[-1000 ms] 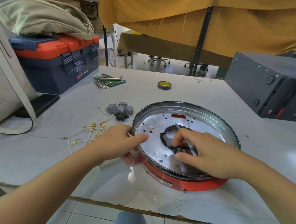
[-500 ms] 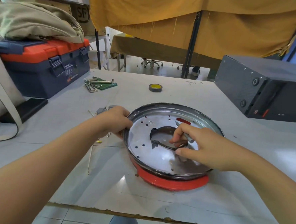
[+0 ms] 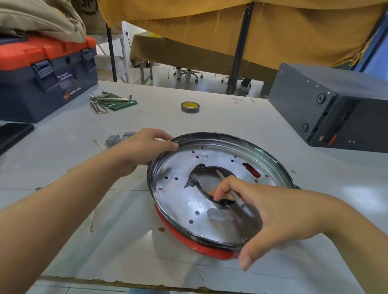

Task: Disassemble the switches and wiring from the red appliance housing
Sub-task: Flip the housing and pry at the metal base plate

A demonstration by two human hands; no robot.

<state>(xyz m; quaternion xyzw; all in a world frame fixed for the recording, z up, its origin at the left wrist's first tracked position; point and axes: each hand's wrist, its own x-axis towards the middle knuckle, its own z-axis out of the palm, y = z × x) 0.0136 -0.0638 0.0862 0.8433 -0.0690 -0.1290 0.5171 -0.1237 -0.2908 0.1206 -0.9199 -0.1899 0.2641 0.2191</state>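
The red appliance housing (image 3: 207, 250) lies on the table with its round shiny metal plate (image 3: 228, 162) facing up, tilted a little. My left hand (image 3: 140, 150) grips the plate's left rim. My right hand (image 3: 273, 210) rests over the plate's near right side, its fingers hooked into the ragged central hole while holding a thin grey tool (image 3: 228, 187); the thumb reaches past the near rim. Grey switches (image 3: 118, 137) lie just behind my left hand, partly hidden by it. A loose white wire (image 3: 92, 218) trails on the table beneath my left forearm.
A blue and orange toolbox (image 3: 40, 76) stands at the back left with a beige bag on top. Hex keys on a green pouch (image 3: 110, 102), a tape roll (image 3: 190, 107), a black case (image 3: 6, 135) and a large dark box (image 3: 340, 108) ring the work area.
My left hand has moved from the housing's near left edge up to the far left rim. The housing has shifted and tilted. My right hand's fingers have gone deeper into the central hole.
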